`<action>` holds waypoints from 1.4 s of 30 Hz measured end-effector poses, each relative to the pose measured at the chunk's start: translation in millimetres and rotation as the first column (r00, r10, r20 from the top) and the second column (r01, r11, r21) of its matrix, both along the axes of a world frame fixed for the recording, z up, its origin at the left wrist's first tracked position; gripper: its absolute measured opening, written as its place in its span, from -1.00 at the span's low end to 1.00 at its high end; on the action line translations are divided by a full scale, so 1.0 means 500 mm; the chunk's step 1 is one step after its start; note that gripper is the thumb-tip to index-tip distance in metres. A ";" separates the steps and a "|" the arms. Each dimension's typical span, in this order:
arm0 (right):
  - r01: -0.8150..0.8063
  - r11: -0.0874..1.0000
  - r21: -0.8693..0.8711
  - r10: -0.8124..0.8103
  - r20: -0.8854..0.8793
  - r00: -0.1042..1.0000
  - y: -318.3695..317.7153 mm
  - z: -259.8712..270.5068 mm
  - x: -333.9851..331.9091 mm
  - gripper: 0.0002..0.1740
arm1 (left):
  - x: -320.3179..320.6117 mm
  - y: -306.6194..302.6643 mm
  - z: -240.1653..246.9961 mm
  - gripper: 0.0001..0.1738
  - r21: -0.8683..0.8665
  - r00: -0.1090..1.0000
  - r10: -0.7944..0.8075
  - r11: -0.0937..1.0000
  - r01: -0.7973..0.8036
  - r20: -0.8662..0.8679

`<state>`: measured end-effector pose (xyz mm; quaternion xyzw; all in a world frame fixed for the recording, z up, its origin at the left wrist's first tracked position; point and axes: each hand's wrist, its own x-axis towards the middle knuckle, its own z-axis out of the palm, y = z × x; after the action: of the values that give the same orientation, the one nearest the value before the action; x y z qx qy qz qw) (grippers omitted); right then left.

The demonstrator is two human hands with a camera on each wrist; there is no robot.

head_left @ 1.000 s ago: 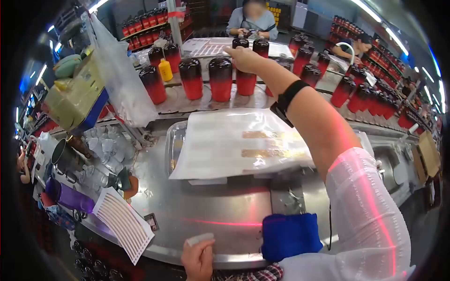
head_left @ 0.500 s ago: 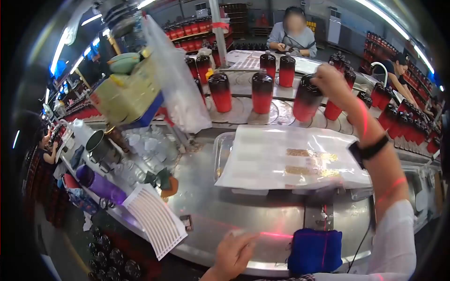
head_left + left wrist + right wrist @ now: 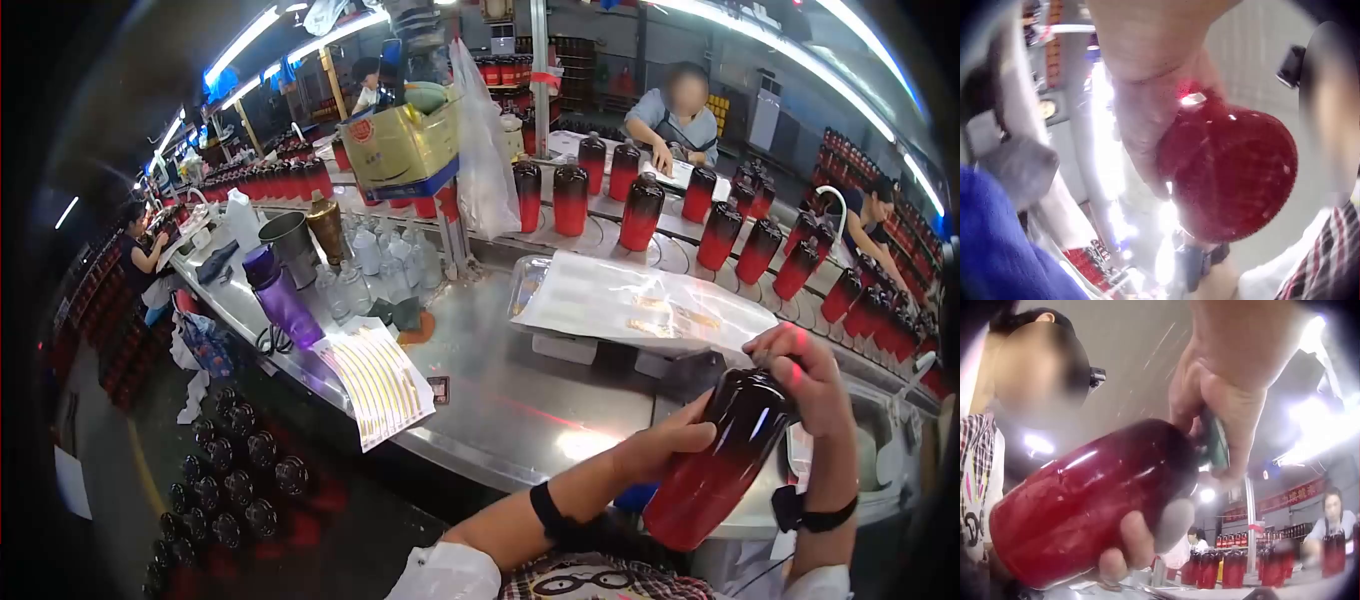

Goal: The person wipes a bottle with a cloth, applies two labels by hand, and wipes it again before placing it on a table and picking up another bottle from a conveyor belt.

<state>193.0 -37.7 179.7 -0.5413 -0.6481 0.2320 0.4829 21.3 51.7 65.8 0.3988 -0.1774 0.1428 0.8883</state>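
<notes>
A glossy glass bottle, black at the shoulder and fading to red at the base, tilts in front of my body at the counter's near edge. My left hand grips its body, thumb laid along the near side; the left fingers curl round the glass in the right wrist view. At the top end my right hand pinches the neck. A dark greenish piece shows between the right thumb and fingers. In the left wrist view the round red base faces the camera.
A white sheet with gold strips lies over a clear tray. Behind it, red-black bottles line a conveyor. To the left are a striped sheet, a purple tumbler and clear bottles. A person sits opposite.
My right hand has reached to the row, gripped a bottle and brought it back towards my body. The left hand has risen from the counter's edge and taken hold of it. The head view has turned left.
</notes>
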 end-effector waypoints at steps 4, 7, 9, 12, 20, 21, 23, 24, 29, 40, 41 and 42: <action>0.373 0.922 -0.106 -0.361 0.117 0.925 -0.052 -0.112 0.006 -0.74 | -0.023 -0.032 -0.034 -0.28 -0.102 0.936 0.068 0.989 -0.110 -0.346; 0.296 0.929 -0.221 -0.322 -0.089 0.943 -0.081 -0.197 -0.005 -0.59 | -0.003 0.010 -0.058 -0.51 0.118 0.830 0.328 0.944 -0.309 -0.451; 0.268 0.949 -0.167 -0.268 0.020 0.963 -0.089 -0.254 -0.016 -0.53 | -0.002 0.018 -0.048 -0.60 0.058 0.796 0.288 0.950 -0.305 -0.532; 0.314 0.931 -0.185 -0.316 0.017 0.949 -0.082 -0.273 -0.028 -0.49 | 0.023 0.026 -0.057 -0.54 0.153 0.750 0.379 0.922 -0.355 -0.543; 0.323 0.929 -0.180 -0.322 0.035 0.946 -0.066 -0.305 0.020 -0.46 | 0.066 0.035 -0.060 -0.42 0.280 0.689 0.460 0.888 -0.366 -0.560; 0.316 0.922 -0.225 -0.302 0.092 0.949 -0.059 -0.301 0.017 -0.45 | 0.068 0.037 -0.059 -0.46 0.238 0.693 0.435 0.899 -0.367 -0.575; 0.318 0.912 -0.260 -0.303 0.097 0.948 -0.063 -0.301 0.021 -0.44 | 0.074 0.040 -0.051 -0.38 0.267 0.689 0.424 0.905 -0.330 -0.588; 0.338 0.919 -0.202 -0.314 0.143 0.939 -0.079 -0.297 0.022 -0.43 | 0.080 0.024 -0.053 -0.33 0.378 0.646 0.550 0.835 -0.401 -0.529; 0.326 0.936 -0.134 -0.233 0.459 0.857 -0.211 -0.228 0.156 -0.59 | 0.022 0.008 -0.058 -0.05 0.694 0.510 0.797 0.566 -0.444 -0.324; 0.889 0.331 -0.318 -0.178 0.904 0.389 -0.160 -0.345 0.759 -0.37 | 0.004 -0.051 -0.122 0.30 0.743 0.504 0.835 0.479 -0.468 -0.221; 0.894 0.339 -0.293 -0.196 0.907 0.372 -0.141 -0.365 0.782 -0.36 | 0.004 -0.048 -0.131 0.30 0.748 0.494 0.844 0.463 -0.475 -0.208; 0.899 0.344 -0.271 -0.214 0.910 0.356 -0.124 -0.375 0.789 -0.35 | 0.001 -0.047 -0.144 0.30 0.754 0.485 0.851 0.450 -0.479 -0.200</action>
<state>587.4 -99.9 -7.5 -0.9350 -0.3490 0.0240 -0.0582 21.7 28.1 -6.0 0.7185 0.2369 0.3106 0.5755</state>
